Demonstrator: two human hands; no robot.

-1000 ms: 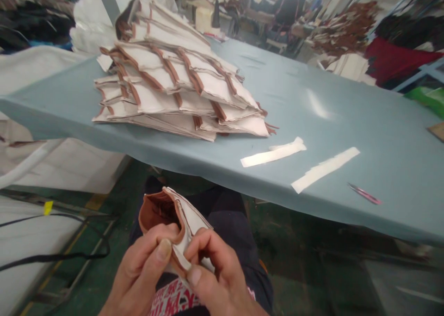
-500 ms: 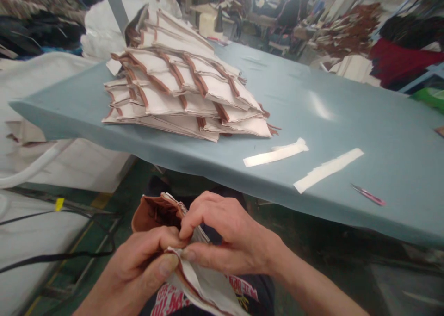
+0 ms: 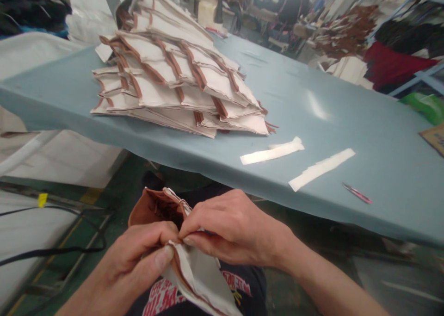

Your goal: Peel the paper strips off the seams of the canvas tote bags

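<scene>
Over my lap I hold a sewn fabric piece, cream outside with a brown lining that shows in its opening. My left hand is closed on its edge, the thumb pressed along the cream seam. Right beside it, my right hand pinches the same edge between thumb and forefinger, and the two hands nearly touch. The fingertips partly hide the spot being pinched. Beyond the hands, on the table, lie two white strips and small pink-handled thread snips.
A tall pile of cream and brown sewn pieces rests on the blue-covered table. A green item and cardboard are at the right. Black cables hang at the left. Fabric heaps stand farther back.
The view has shifted slightly, so the table and pile sit a little further left and up. My right thumb and forefinger have closed together on the fabric edge.
</scene>
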